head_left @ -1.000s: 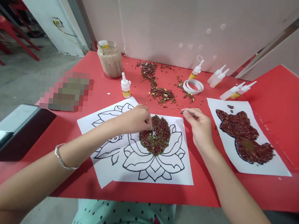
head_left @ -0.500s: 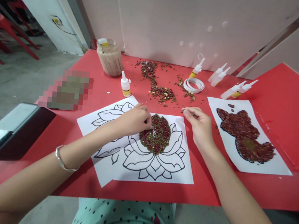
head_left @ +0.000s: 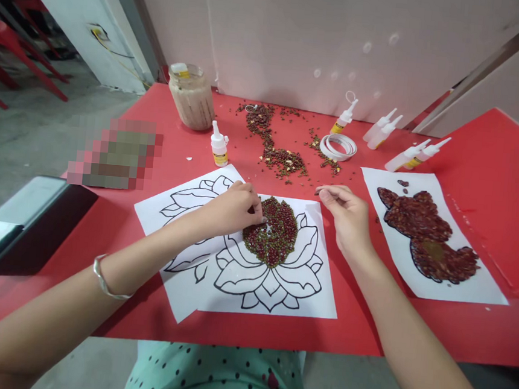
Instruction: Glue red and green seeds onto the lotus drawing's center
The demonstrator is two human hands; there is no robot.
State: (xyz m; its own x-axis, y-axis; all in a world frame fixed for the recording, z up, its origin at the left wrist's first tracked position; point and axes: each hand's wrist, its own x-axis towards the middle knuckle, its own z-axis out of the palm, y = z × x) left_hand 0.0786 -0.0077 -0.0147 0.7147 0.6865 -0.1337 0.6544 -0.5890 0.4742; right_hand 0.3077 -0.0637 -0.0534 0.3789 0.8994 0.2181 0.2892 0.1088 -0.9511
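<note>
A line drawing of a lotus [head_left: 269, 289] lies on white paper, its centre covered with red and green beans [head_left: 278, 238]. My left hand [head_left: 238, 208] has thumb and forefinger pinched at the left edge of this bean patch; whatever is between the tips is too small to make out. Off the paper's upper right corner, my right hand [head_left: 348, 217] hovers above the red table, thumb and fingers closed on what looks like a small dark bean [head_left: 318, 191]. Partly beneath the lotus sheet and my left arm is a second flower drawing [head_left: 189, 197].
Loose beans [head_left: 285, 160] are scattered at the back, beside a tape roll [head_left: 337, 147]. A glue bottle [head_left: 219, 145] stands near a glass jar [head_left: 190, 97]; several more bottles [head_left: 383, 132] are back right. A bean-covered picture [head_left: 421, 221] lies right, a dark box [head_left: 25, 222] left.
</note>
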